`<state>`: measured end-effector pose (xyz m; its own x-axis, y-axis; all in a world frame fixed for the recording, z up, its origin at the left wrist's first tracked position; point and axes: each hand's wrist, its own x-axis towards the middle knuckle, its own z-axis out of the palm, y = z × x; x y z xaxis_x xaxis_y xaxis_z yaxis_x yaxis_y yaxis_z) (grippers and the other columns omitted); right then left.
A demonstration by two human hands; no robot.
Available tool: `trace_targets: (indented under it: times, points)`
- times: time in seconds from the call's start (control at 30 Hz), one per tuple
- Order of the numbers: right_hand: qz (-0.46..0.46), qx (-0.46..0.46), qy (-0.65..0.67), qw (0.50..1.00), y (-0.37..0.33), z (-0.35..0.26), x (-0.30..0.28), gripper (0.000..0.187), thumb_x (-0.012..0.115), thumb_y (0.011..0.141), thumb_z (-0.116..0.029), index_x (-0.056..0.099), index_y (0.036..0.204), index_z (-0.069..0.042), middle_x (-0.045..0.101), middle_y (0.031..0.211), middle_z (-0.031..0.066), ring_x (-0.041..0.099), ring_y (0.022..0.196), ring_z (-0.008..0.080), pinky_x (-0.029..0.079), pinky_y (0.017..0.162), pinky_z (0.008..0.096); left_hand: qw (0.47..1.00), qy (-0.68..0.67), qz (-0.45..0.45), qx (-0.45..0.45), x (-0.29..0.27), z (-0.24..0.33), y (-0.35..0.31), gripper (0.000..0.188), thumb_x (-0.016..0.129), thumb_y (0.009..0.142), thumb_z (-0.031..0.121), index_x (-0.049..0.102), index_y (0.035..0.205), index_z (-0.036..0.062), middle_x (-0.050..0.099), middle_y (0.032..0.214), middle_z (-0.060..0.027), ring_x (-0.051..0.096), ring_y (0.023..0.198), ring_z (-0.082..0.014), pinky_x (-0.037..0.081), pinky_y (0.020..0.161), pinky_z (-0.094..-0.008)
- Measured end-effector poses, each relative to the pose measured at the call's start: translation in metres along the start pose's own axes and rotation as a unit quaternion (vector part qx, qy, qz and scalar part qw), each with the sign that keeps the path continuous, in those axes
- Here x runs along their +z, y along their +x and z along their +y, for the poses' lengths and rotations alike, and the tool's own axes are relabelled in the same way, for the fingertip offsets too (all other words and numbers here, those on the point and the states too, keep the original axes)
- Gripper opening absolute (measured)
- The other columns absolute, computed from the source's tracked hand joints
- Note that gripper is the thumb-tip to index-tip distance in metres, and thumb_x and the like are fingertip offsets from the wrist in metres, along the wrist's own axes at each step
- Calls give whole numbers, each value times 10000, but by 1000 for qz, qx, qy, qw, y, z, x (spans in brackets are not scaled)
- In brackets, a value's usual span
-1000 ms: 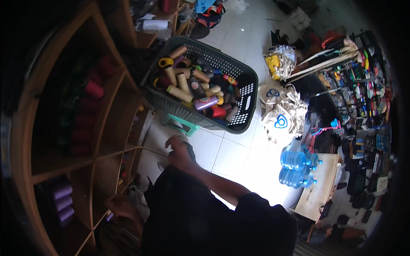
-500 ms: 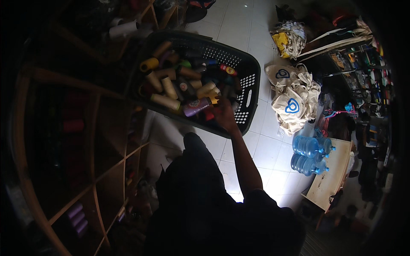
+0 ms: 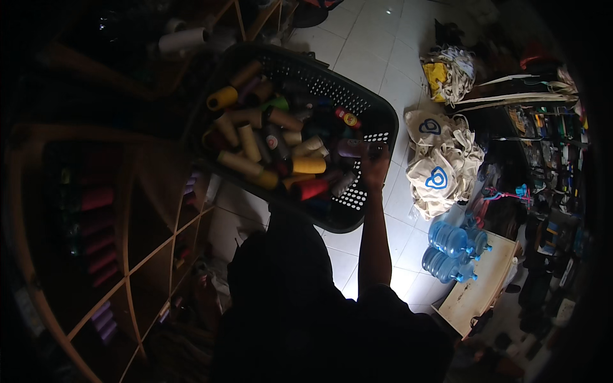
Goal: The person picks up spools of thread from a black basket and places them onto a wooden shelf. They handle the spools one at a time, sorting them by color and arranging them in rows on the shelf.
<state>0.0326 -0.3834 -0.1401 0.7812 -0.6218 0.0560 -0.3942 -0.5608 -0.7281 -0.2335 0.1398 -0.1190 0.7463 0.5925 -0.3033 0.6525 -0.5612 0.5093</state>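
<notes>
head view — shadowed right grip (image 3: 377,166) holds purple spool (image 3: 349,148), one end hidden.

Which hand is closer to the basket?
Right. The right hand is at the basket, holding a purple spool; the left hand, dim, is beside the shelves, farther away.

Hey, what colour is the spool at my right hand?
Purple; the spool at your right hand shows best in the head view.

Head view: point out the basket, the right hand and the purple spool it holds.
Basket (image 3: 329,88): head view, on the far wall, among its holes.
Right hand (image 3: 377,167): head view, on the middle of the hand.
Purple spool (image 3: 349,148): head view, on its side, just left of the hand.
</notes>
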Motion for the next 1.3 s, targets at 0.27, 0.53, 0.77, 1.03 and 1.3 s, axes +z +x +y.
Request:
trace_targets:
  times: [0.27, 0.53, 0.77, 1.03, 1.3]
  points:
    - [-71, -210, -182, 958, 4, -29, 24, 449, 726, 729, -132, 580, 1149, -66, 564, 1101, 168, 542, 1042, 330, 432, 884, 446, 999, -1, -33, 10, 8, 20, 18, 160, 552, 862, 21, 572, 1021, 22, 596, 896, -90, 590, 792, -192, 476, 640, -286]
    - [-392, -263, -98, 876, -46, -34, 52, 562, 693, 722, -96, 521, 1257, -92, 533, 1214, 152, 489, 1139, 362, 387, 1017, 432, 998, -10, -49, 25, 16, 42, 38, 179, 542, 874, 26, 575, 1050, 24, 612, 908, -93, 594, 784, -185, 481, 617, -272]
    - [-376, -168, -52, 910, -26, 12, 39, 600, 724, 741, -82, 481, 1290, -83, 550, 1206, 157, 548, 1109, 320, 471, 939, 394, 997, -12, -74, 29, 24, 52, 46, 197, 534, 884, 31, 578, 1076, 26, 626, 919, -95, 598, 777, -179, 485, 596, -259]
    - [-220, -54, 23, 974, 9, 12, -7, 559, 785, 697, -96, 546, 1194, -8, 573, 1131, 177, 589, 1071, 283, 486, 914, 370, 996, -8, -89, 23, 26, 54, 48, 217, 524, 896, 36, 581, 1105, 28, 642, 931, -98, 602, 768, -172, 490, 572, -245]
    - [-38, -49, 26, 998, 3, 18, 6, 461, 753, 725, -51, 543, 1135, -12, 536, 1108, 174, 598, 972, 307, 532, 809, 396, 995, -6, -98, 27, 26, 54, 51, 211, 540, 903, 57, 590, 1105, 29, 645, 946, -98, 606, 782, -174, 490, 610, -255]
